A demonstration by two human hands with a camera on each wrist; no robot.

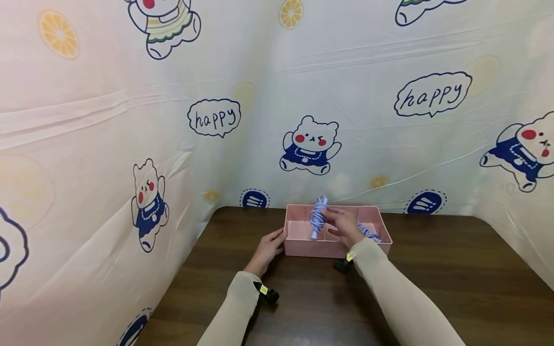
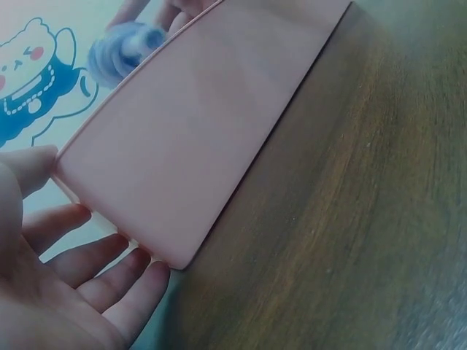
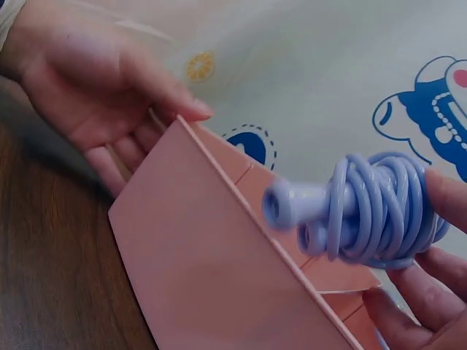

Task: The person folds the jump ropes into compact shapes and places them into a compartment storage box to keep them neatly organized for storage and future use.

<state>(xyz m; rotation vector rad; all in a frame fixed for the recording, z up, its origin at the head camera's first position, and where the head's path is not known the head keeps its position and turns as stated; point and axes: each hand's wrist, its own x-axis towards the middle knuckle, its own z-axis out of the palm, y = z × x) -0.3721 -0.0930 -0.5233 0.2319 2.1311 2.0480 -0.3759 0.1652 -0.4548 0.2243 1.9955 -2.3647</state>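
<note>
A pink storage box (image 1: 318, 248) stands on the table. My left hand (image 1: 266, 250) holds its left end, the thumb at the top corner and the fingers spread along the end wall (image 2: 124, 244). Over the box's left part, my right hand (image 1: 345, 225) pinches a bundled lilac-blue jump rope (image 1: 318, 218) between thumb and fingers. Its cord is wound round its two handles, whose ends (image 3: 281, 204) point away from the hand. Another lilac-blue wound cord (image 1: 369, 232) lies in the box's right part, partly hidden by my right hand.
The dark wooden table (image 1: 303, 298) extends in front of the box and to both sides. A pale printed curtain (image 1: 259, 158) hangs close behind the box and along the left and right sides.
</note>
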